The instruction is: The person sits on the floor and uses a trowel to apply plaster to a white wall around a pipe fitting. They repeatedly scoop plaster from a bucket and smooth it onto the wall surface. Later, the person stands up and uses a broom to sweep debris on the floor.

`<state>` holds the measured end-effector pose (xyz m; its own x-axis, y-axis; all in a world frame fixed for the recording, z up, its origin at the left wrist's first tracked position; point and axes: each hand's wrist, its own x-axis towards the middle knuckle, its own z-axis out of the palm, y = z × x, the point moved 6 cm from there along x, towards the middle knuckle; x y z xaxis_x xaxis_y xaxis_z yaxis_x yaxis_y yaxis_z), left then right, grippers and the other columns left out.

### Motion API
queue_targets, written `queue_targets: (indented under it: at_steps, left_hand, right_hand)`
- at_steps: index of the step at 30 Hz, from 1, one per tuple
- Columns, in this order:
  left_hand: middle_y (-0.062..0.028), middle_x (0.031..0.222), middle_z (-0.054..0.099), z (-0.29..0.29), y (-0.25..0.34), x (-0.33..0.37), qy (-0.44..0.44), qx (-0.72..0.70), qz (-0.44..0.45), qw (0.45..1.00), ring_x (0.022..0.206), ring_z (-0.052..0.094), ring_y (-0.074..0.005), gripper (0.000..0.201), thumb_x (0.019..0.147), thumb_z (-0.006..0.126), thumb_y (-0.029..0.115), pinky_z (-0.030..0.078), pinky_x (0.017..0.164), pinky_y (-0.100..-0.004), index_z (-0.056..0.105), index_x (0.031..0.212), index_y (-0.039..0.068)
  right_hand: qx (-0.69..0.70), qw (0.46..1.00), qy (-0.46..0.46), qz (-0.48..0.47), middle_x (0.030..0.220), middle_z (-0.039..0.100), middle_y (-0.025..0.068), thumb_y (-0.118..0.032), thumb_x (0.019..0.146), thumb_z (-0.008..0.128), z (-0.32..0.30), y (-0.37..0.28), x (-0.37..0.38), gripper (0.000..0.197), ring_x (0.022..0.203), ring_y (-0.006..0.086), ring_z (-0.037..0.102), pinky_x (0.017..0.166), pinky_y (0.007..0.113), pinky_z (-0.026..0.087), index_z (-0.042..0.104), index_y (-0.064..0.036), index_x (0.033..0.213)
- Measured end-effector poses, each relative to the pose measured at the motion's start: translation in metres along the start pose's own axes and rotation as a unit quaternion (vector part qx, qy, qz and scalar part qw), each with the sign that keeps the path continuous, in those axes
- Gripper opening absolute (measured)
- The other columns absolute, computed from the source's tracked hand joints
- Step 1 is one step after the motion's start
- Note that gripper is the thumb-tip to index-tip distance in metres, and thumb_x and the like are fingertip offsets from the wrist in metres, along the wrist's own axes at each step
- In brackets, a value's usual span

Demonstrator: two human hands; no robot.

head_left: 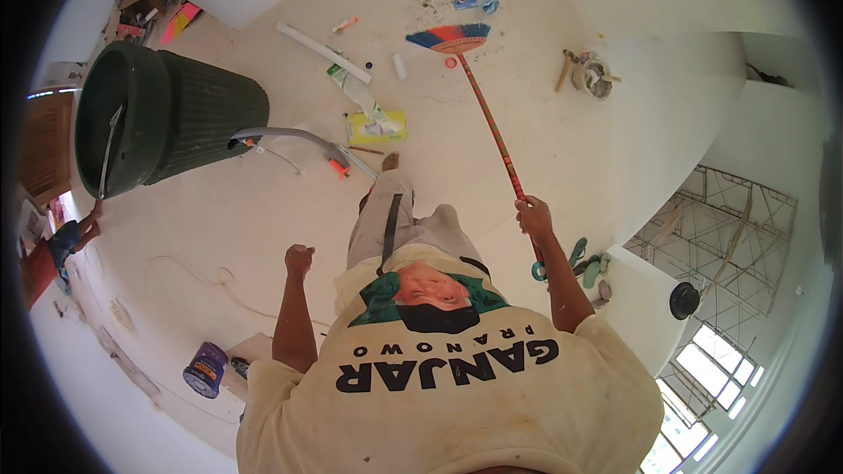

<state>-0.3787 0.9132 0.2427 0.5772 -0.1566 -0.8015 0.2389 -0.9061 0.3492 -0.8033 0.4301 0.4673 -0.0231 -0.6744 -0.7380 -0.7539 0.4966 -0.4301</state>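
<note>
My right hand (533, 215) is wrapped round the upper part of a broom (492, 127) with a red patterned handle. Its fanned head of blue and orange-red bristles rests on the dusty floor ahead, next to a patch of grey debris (439, 7) and a crumpled blue scrap (477, 4). A small red ring (451, 62) lies just below the bristles. On the other side, my left hand (299, 259) hangs beside my body, fingers curled in, with nothing visible in it.
A large dark green ribbed barrel (211, 110) lies at the left with a grey hose (294, 133). Ahead are a white pipe (323, 51), a yellow-green packet (378, 126) and a bucket (593, 79). Sandals (593, 270) lie right; a paint pail (205, 369) and another person (61, 246) are left.
</note>
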Motion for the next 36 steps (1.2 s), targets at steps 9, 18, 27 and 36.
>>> queue_targets:
  at_steps: [9, 18, 27, 36]
  left_hand:
    - [-0.0236, 0.106, 0.068, 0.121, 0.159, 0.15, -0.049, 0.107, 0.099, 0.988, 0.102, 0.064, -0.0361, 0.053, 0.075, 0.077, 0.037, 0.05, 0.09, -0.0423, 0.063, 0.108, -0.001]
    - [-0.0328, 0.118, 0.06, 0.301, 0.156, 0.401, 0.011, 0.085, 0.088, 0.992, 0.111, 0.06, -0.041, 0.088, 0.065, 0.086, 0.043, 0.049, 0.093, -0.0428, 0.05, 0.12, -0.016]
    - [-0.0271, 0.114, 0.062, 0.358, 0.15, 0.492, 0.038, 0.031, 0.03, 0.998, 0.101, 0.064, -0.0342, 0.11, 0.059, 0.09, 0.039, 0.05, 0.093, -0.0392, 0.035, 0.137, -0.016]
    - [-0.0148, 0.108, 0.059, 0.396, 0.134, 0.474, -0.091, -0.153, -0.014, 0.984, 0.098, 0.062, -0.0228, 0.081, 0.064, 0.092, 0.028, 0.05, 0.085, -0.0319, 0.049, 0.123, -0.007]
  right_hand:
    - [0.003, 0.998, 0.042, 0.056, 0.061, 0.056, 0.002, -0.019, 0.093, 0.062, 0.006, 0.005, 0.13, 0.021, 0.045, 0.0086, 0.05, 0.039, 0.025, 0.04, 0.063, -0.0007, 0.104]
    - [-0.114, 0.989, 0.019, 0.093, 0.067, 0.061, 0.0091, -0.021, 0.087, 0.063, 0.126, 0.173, 0.369, 0.026, 0.059, 0.0199, 0.061, 0.058, 0.036, 0.051, 0.059, 0.0006, 0.102]
    - [-0.393, 0.904, -0.012, -0.169, 0.112, 0.063, 0.0233, -0.018, 0.086, 0.063, 0.257, 0.152, 0.564, 0.046, 0.105, 0.0354, 0.064, 0.09, 0.046, 0.051, 0.05, -0.0019, 0.128]
    - [-0.335, 0.907, 0.017, -0.254, 0.12, 0.061, 0.0234, -0.036, 0.082, 0.071, 0.462, -0.085, 0.684, 0.071, 0.118, 0.039, 0.056, 0.098, 0.045, 0.047, 0.041, -0.0005, 0.135]
